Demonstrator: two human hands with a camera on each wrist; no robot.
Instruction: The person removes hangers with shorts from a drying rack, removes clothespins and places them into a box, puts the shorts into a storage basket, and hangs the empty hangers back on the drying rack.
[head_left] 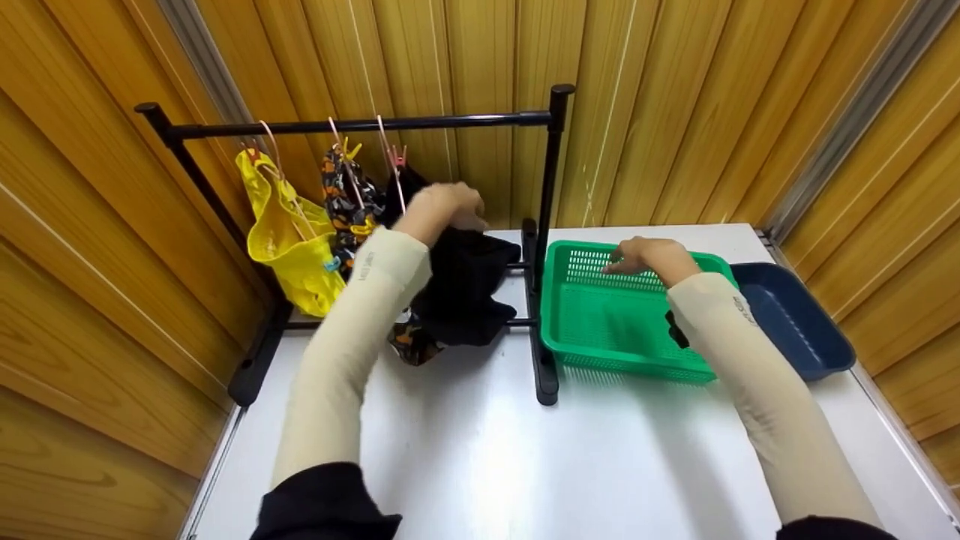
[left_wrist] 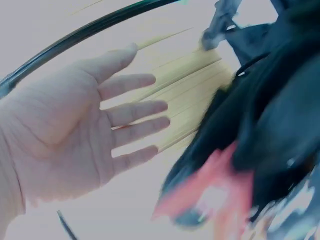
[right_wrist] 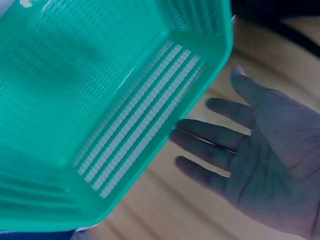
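My left hand (head_left: 448, 205) is in front of a black garment (head_left: 461, 281) that hangs from the rack. In the left wrist view the left hand (left_wrist: 75, 120) holds nothing, its fingers extended, with a red clothespin (left_wrist: 210, 187) and dark cloth beside it. Over the green basket (head_left: 622, 315) hovers my right hand (head_left: 649, 256); in the right wrist view that hand (right_wrist: 260, 150) has its fingers spread and nothing in it. A patterned garment (head_left: 346, 191) and a yellow garment (head_left: 296, 255) hang to the left of the black one on pink hangers.
The black rack's bar (head_left: 450, 121) runs across the left half of the white table (head_left: 480, 465). A dark blue basin (head_left: 799, 315) stands right of the green basket, partly behind my right arm. Wood-patterned walls (head_left: 675, 112) enclose the back and sides.
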